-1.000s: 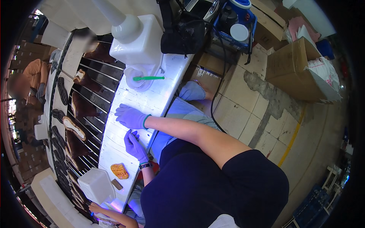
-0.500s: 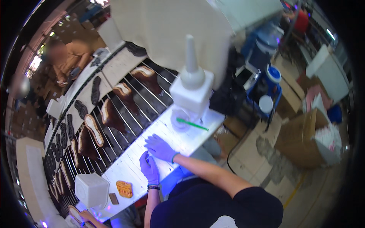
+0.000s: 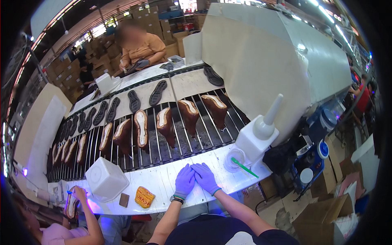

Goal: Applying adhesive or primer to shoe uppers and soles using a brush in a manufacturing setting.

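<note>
My left hand (image 3: 185, 181), in a purple glove, lies flat on the white table ledge (image 3: 163, 180), fingers stretched out. Beside it my right hand (image 3: 205, 177), gloved alike, also rests flat, its fingertips meeting those of the left. Neither hand holds anything. Right of them stands a clear cup (image 3: 234, 160) with a green-handled brush (image 3: 244, 167) across it. A white square bottle with a long nozzle (image 3: 258, 136) is next to the cup. To the left lie an orange patterned packet (image 3: 144, 197) and a small brown block (image 3: 124, 199).
Beyond the ledge, brown shoe uppers (image 3: 165, 124) lie soles-up on a rack of metal bars, with black soles (image 3: 158, 92) behind. A white container (image 3: 105, 178) stands left, by a co-worker's hand (image 3: 79, 193) with a shoe. Another person (image 3: 141, 51) works opposite. A large white hood (image 3: 249, 61) rises right.
The view has swung left and levelled, bringing more of the rack and both co-workers in. My hands stay on the ledge and now lie closer together, fingertips touching.
</note>
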Tool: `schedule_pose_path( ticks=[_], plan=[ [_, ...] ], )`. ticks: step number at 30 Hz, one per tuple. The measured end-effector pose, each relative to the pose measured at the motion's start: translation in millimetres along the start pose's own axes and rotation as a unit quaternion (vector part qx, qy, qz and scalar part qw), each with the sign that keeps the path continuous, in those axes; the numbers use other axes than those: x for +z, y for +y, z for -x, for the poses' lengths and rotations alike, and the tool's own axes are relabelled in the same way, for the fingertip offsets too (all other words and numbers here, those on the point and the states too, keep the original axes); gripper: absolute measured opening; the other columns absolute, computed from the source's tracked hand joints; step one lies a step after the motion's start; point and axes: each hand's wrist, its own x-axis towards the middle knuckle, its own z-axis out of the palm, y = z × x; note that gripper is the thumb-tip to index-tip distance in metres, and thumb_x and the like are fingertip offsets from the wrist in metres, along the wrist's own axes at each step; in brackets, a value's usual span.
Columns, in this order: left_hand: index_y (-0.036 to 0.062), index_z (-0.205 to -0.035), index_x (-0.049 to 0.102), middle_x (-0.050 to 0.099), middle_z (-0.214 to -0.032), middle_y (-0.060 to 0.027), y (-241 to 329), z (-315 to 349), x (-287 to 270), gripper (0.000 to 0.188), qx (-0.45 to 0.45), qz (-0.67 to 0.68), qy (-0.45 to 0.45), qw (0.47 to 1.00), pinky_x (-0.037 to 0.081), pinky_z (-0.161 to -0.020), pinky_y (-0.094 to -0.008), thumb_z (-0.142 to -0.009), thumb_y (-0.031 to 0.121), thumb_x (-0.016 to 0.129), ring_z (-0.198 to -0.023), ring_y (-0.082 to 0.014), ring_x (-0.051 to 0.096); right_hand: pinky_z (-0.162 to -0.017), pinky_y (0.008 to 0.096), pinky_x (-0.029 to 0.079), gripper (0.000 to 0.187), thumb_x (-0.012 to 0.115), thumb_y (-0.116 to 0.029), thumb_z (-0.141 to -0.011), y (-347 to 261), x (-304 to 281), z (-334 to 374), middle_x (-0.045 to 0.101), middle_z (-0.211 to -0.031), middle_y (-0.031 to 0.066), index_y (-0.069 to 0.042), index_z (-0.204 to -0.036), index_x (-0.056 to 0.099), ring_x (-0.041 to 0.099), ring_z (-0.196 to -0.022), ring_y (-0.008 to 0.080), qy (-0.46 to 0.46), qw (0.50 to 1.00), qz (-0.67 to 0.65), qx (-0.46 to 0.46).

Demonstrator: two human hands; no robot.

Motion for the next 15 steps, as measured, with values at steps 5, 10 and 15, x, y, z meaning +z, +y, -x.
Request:
schedule_pose_path(
  ticks=[5,10,15],
  plan=[
    [0.0067,-0.117,0.063,0.061,-0.125,-0.0136,2,-5,-5,0.036,0.100,-0.059,-0.044,0.992,0.034,-0.110,-0.0467,-0.082,0.013,0.061,-0.124,-0.0313,0.053,-0.111,0.0449,0.033,0.049,0.056,-0.008,-0.083,1,1,-1,0.058,-0.130,0.0136,-0.008,-0.132,0.054,0.052,-0.125,0.0315,-0.004,1.000,0.023,-0.019],
    [0.0089,-0.113,0.067,0.066,-0.117,-0.0126,12,-1,-16,0.031,0.120,0.026,-0.048,0.991,0.047,-0.097,-0.0410,-0.082,0.015,0.063,-0.111,-0.0284,0.062,-0.115,0.0470,0.026,0.061,0.055,-0.014,-0.084,-4,4,-2,0.048,-0.141,0.0161,-0.008,-0.143,0.041,0.042,-0.133,0.0334,0.028,0.998,-0.025,0.055],
    [0.0090,-0.101,0.070,0.070,-0.104,-0.0101,18,0,-23,0.023,0.105,0.029,-0.054,0.993,0.052,-0.085,-0.0385,-0.085,0.025,0.065,-0.097,-0.0268,0.066,-0.115,0.0512,0.021,0.059,0.052,-0.022,-0.086,3,-1,1,0.048,-0.141,0.0167,-0.008,-0.143,0.042,0.040,-0.134,0.0375,-0.104,0.983,0.142,-0.046]
  ],
)
